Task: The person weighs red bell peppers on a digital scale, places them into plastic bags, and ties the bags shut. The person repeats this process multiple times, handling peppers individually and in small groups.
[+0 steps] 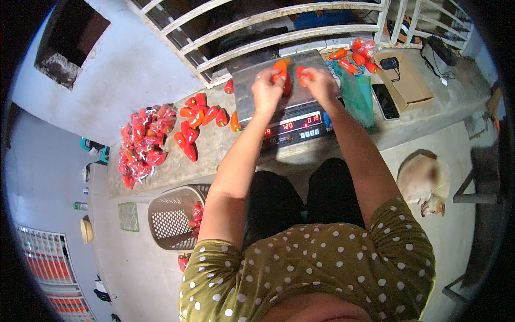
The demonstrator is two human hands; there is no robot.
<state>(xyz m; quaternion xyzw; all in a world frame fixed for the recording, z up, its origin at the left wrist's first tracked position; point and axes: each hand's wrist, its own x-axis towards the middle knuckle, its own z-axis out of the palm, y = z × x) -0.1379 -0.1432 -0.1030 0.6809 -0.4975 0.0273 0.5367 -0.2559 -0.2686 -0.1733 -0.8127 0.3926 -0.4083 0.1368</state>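
A digital scale (244,95) with a flat metal platform and lit red digits stands before me on a concrete ledge. Over the platform, my left hand (267,87) grips an orange-red pepper (281,65). My right hand (320,85) holds a smaller red pepper (300,75) to the right of it. Another red pepper (287,86) shows between the hands, partly hidden by the left one. Loose red peppers (210,115) lie left of the scale, and farther left is a heap of peppers in clear plastic bags (144,139).
A green mesh bag (358,98), a phone (385,101) and a cardboard tray (410,86) lie right of the scale. More peppers (348,66) are behind them. A plastic basket (176,215) with peppers stands on the floor at left; a cat (420,179) lies at right. White metal bars (281,16) border the ledge.
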